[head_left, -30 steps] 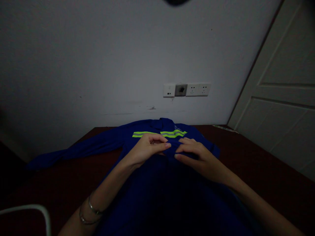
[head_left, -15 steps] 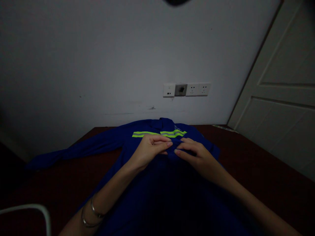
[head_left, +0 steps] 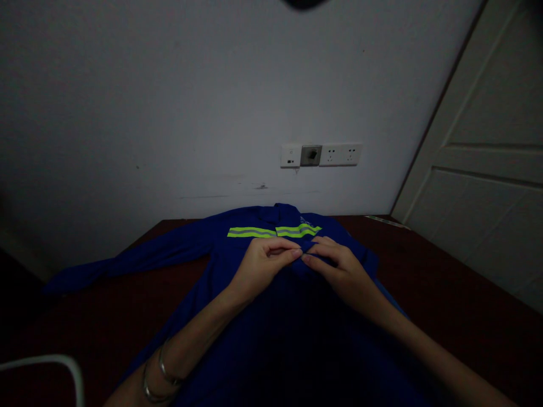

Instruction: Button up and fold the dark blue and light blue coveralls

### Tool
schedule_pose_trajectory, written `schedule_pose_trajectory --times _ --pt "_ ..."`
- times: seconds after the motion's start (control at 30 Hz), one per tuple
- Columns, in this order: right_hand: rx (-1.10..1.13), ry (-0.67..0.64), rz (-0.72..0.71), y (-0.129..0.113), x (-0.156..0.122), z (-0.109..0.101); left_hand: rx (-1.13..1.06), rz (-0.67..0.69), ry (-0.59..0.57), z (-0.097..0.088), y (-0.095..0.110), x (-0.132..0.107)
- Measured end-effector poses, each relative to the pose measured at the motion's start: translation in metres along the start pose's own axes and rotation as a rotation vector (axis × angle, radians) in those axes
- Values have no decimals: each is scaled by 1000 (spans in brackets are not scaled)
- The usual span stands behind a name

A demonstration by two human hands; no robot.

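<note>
A blue work jacket [head_left: 237,226] with yellow-green reflective stripes across the chest lies spread on a dark red surface, its collar toward the wall. One sleeve stretches out to the left. Over the jacket's front, just below the stripes, my left hand [head_left: 265,260] pinches a bit of the cloth between thumb and forefinger. My right hand [head_left: 335,260] grips the fabric right beside it, the fingertips of both hands nearly touching. Any button or fastener between the fingers is too dark and small to make out. The lower part of the jacket is lost in shadow.
The dark red tabletop [head_left: 445,282] runs up to a pale wall [head_left: 190,113] carrying a row of sockets and switches [head_left: 321,155]. On the right stands a panelled door [head_left: 487,186]. A white curved tube [head_left: 70,362] shows at the lower left.
My left hand has shifted slightly right, its fingers drawing closer together and nearer my right fingertips. My right hand stays almost in place. The jacket lies as before.
</note>
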State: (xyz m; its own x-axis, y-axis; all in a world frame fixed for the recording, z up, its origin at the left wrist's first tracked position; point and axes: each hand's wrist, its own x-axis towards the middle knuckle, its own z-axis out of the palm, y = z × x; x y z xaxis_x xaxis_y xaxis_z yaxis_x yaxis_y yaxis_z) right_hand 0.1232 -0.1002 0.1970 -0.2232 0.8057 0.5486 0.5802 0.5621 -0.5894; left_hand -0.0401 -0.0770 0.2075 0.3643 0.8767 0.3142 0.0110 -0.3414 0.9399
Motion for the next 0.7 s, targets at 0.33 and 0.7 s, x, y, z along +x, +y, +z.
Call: schedule_pose_trajectory --times 0.33,0.7 --pt "-50 -8 4 1 0 4 -40 -50 55 -1 -1 3" --pt "76 -30 -38 9 9 -6 -290 -231 71 -7 -11 13"
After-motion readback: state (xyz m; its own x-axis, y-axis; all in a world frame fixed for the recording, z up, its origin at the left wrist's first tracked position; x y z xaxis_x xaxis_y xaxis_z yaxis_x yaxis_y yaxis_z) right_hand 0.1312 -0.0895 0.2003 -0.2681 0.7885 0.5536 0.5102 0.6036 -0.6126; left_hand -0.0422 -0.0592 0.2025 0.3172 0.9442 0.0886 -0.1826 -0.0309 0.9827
